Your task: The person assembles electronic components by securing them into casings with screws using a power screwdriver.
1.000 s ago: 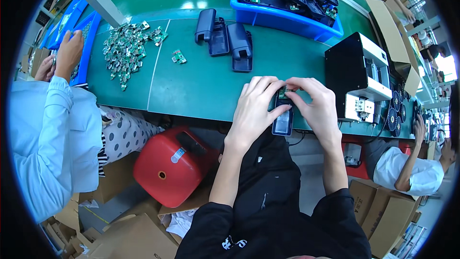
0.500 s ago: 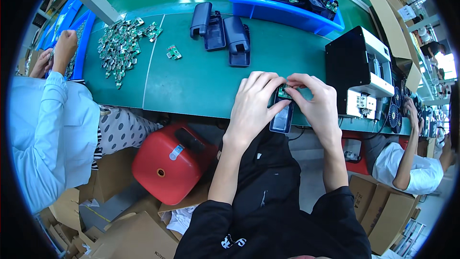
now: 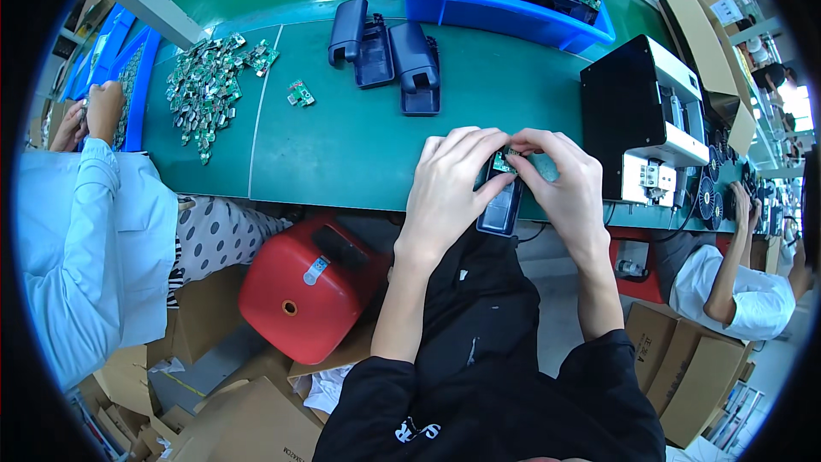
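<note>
Between my hands at the front edge of the table is a dark plastic housing [image 3: 499,207], shaped like a shallow tray, its lower end sticking out toward me. A small green circuit board [image 3: 503,163] lies in its upper end. My left hand [image 3: 446,193] is closed around the housing's left side, thumb against it and fingertips at the far end. From the right, my right hand [image 3: 566,193] pinches at the board with bent thumb and forefinger. The fingertips partly cover the board, so its exact seating is hidden.
Dark housings [image 3: 416,60] lie beyond my hands, with a loose circuit board [image 3: 300,94] and a board heap [image 3: 205,90] to their left. A blue bin [image 3: 505,17] stands behind; a black-and-white machine [image 3: 629,111] stands right. Co-workers sit on both sides. A red stool [image 3: 312,291] is below left.
The view has shifted slightly, so the table's things sit a little further left. My hands keep nearly the same hold on the housing and board, with only small finger movement.
</note>
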### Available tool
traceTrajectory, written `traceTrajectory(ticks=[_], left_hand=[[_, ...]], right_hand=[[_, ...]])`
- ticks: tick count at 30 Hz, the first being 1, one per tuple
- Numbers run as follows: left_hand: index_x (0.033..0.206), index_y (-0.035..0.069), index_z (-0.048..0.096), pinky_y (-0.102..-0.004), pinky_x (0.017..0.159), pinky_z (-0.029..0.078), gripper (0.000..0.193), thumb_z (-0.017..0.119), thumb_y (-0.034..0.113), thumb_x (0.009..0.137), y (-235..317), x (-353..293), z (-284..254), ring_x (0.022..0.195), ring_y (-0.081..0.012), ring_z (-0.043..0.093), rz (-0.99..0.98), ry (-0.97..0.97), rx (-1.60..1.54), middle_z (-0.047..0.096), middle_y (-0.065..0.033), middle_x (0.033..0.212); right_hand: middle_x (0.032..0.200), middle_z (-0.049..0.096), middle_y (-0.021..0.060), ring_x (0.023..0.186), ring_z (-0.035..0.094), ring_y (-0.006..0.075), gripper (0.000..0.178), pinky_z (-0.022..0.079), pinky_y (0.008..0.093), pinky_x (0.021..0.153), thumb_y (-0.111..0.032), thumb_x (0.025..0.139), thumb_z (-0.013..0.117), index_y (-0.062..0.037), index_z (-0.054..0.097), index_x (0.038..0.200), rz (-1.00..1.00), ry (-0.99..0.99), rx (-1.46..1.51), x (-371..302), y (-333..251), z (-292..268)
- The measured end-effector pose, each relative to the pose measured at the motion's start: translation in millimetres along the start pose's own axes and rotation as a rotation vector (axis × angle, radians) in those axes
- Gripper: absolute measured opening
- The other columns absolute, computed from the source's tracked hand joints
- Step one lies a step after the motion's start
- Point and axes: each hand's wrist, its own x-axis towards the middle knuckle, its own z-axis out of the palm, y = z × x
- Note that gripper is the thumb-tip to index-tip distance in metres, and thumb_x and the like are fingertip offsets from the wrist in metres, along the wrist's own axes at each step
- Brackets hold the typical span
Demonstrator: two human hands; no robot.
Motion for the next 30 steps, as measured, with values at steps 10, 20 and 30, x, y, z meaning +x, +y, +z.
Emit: traceTrajectory(ticks=[10,20,30], left_hand=[[0.109,0.007,0.069,-0.0353,0.088,0.044,0.038,0.081,0.017,0.074,1.6,4.4,-0.9,0.106,-0.0235,0.062,-0.016,-0.022,0.007,0.069,-0.0056,0.112],[0.104,0.009,0.071,-0.0329,0.086,0.043,0.031,0.08,0.019,0.076,3.2,6.7,-3.0,0.101,-0.0208,0.062,-0.032,-0.054,0.003,0.069,-0.0028,0.11],[0.102,0.009,0.073,-0.0335,0.084,0.042,0.029,0.079,0.018,0.075,6.6,11.4,-2.5,0.101,-0.0221,0.062,-0.034,-0.112,-0.02,0.068,-0.0027,0.107]], right_hand=[[0.091,0.072,0.0104,0.085,0.072,0.0188,0.027,0.056,0.0279,0.074,0.0,0.079,0.077,0.0004,0.067,0.103,0.15,-0.106,0.136,10.3,1.6,-4.6],[0.095,0.069,0.0117,0.086,0.068,0.0201,0.015,0.053,0.0279,0.079,0.0,0.087,0.069,0.0027,0.067,0.101,0.182,-0.009,0.136,-16.4,8.9,-10.3],[0.094,0.068,0.0117,0.087,0.068,0.0221,0.013,0.052,0.0293,0.079,0.001,0.085,0.07,0.003,0.066,0.098,0.255,0.019,0.231,-25.0,15.7,0.5]])
